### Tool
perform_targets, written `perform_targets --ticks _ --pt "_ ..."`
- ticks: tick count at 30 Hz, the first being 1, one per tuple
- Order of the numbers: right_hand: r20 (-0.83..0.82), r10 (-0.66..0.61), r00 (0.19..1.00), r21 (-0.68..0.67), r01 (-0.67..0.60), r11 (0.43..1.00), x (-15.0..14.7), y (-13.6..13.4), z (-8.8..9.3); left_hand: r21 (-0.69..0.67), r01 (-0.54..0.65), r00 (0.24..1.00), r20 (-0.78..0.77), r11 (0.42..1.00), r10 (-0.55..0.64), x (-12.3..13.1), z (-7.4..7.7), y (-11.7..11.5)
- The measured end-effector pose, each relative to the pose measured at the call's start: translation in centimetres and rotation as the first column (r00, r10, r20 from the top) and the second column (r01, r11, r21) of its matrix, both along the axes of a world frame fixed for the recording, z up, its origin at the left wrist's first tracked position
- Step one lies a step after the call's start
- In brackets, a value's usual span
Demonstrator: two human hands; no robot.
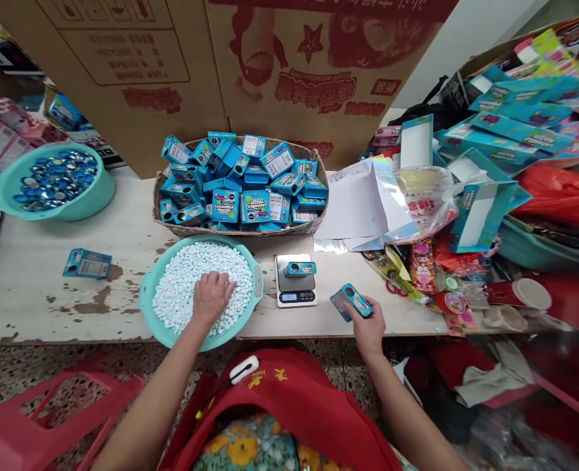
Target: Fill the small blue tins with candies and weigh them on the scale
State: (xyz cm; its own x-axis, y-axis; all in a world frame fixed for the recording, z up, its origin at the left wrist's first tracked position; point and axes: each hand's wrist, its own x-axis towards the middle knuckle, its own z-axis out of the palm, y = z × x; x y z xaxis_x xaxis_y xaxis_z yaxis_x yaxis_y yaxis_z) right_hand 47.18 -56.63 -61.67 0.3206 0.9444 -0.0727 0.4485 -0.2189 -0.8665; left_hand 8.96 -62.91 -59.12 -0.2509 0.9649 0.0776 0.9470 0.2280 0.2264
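Observation:
My left hand [210,297] is down in a turquoise basin [148,301] of small white candies [181,275]. Its fingers are curled into the candies, and the fingertips are partly hidden. My right hand [370,327] grips a small blue candy box [355,299] at its right end, tilted just above the table edge. Between the hands stands a small digital scale [296,297] with a lit display. Another blue candy box [299,269] lies on its metal plate.
Behind the basin, a cut-down carton [240,231] is heaped with blue candy boxes. At left are a bowl of shiny blue caps [68,212] and a single box [87,263]. Papers [352,203], scissors [392,288] and packaging clutter the right. A large carton [289,85] stands at the back.

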Motion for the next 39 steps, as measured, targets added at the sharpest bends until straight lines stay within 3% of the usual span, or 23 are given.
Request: perform_targets --ticks 2,4,6,8,9,10,12,13,14,15,17,20,22,24,26,28,31,33,39 --pt "0.079 -0.061 0.995 0.035 0.058 0.998 1.7 0.8 -2.7 0.032 -0.032 0.996 0.083 0.999 0.029 -0.3 -0.4 0.7" --pt "0.096 -0.065 0.993 0.043 0.061 0.997 2.5 1.0 -4.1 0.09 -0.173 0.954 0.264 0.981 0.144 -0.8 -0.4 1.2" --pt "0.136 -0.048 0.99 0.094 0.035 0.995 2.3 1.0 -3.9 0.129 -0.356 0.867 0.416 0.926 0.275 -1.5 -0.1 1.5" --pt "0.251 0.011 0.968 0.202 -0.064 0.977 1.2 1.2 -2.6 0.145 -0.51 0.755 0.547 0.848 0.361 -2.1 0.4 1.6" --pt "0.313 0.066 0.947 0.251 -0.149 0.956 0.3 1.5 -1.8 0.137 -0.592 0.661 0.647 0.794 0.381 -2.4 0.8 1.6" --pt "0.361 0.136 0.923 0.284 -0.248 0.926 -0.9 2.1 -1.0 0.106 -0.677 0.521 0.768 0.729 0.372 -2.7 1.2 1.6" --pt "0.37 0.318 0.873 0.288 -0.433 0.854 -3.6 3.8 0.3 -0.069 -0.792 0.093 0.968 0.606 0.232 -3.1 2.0 1.5" --pt "0.335 0.413 0.847 0.266 -0.505 0.821 -5.1 4.8 0.7 -0.176 -0.792 -0.117 0.984 0.585 0.137 -3.3 2.3 1.5" --pt "0.283 0.5 0.818 0.224 -0.563 0.795 -6.5 5.7 1.0 -0.255 -0.765 -0.264 0.962 0.592 0.072 -3.4 2.7 1.5" --pt "0.225 0.566 0.793 0.17 -0.604 0.779 -7.9 6.6 1.4 -0.307 -0.731 -0.361 0.932 0.609 0.036 -3.6 3.0 1.5" --pt "0.129 0.617 0.777 0.083 -0.628 0.774 -10.3 7.6 2.3 -0.354 -0.688 -0.444 0.896 0.633 0.017 -3.8 3.6 1.5" --pt "0.097 0.614 0.784 0.158 -0.621 0.768 -13.3 6.9 5.1 -0.349 -0.674 -0.465 0.885 0.651 -0.007 -3.6 5.3 1.7" --pt "0.093 0.69 0.718 0.264 -0.686 0.678 -15.5 5.5 7.4 -0.317 -0.656 -0.49 0.869 0.685 -0.068 -2.9 7.2 1.9" --pt "0.107 0.792 0.601 0.299 -0.779 0.55 -18.0 3.8 9.2 -0.248 -0.653 -0.485 0.863 0.716 -0.143 -1.6 9.4 2.0" --pt "0.143 0.853 0.501 0.29 -0.846 0.448 -20.5 2.3 10.0 -0.151 -0.681 -0.414 0.887 0.716 -0.206 -0.2 11.2 2.2" --pt "0.185 0.871 0.455 0.28 -0.874 0.397 -22.5 1.3 10.1 -0.053 -0.725 -0.296 0.924 0.687 -0.241 0.9 12.1 2.4" --pt "0.218 0.876 0.431 0.284 -0.887 0.365 -24.4 0.6 9.7 0.023 -0.797 -0.139 0.965 0.603 -0.221 1.5 12.1 2.5" --pt "0.221 0.877 0.426 0.279 -0.89 0.362 -24.9 0.5 9.6 0.03 -0.828 -0.087 0.98 0.559 -0.18 1.3 11.6 2.6" --pt "0.214 0.862 0.46 0.267 -0.876 0.401 -25.3 0.5 10.0 0.11 -0.822 -0.019 0.976 0.559 -0.219 1.2 11.3 3.1"
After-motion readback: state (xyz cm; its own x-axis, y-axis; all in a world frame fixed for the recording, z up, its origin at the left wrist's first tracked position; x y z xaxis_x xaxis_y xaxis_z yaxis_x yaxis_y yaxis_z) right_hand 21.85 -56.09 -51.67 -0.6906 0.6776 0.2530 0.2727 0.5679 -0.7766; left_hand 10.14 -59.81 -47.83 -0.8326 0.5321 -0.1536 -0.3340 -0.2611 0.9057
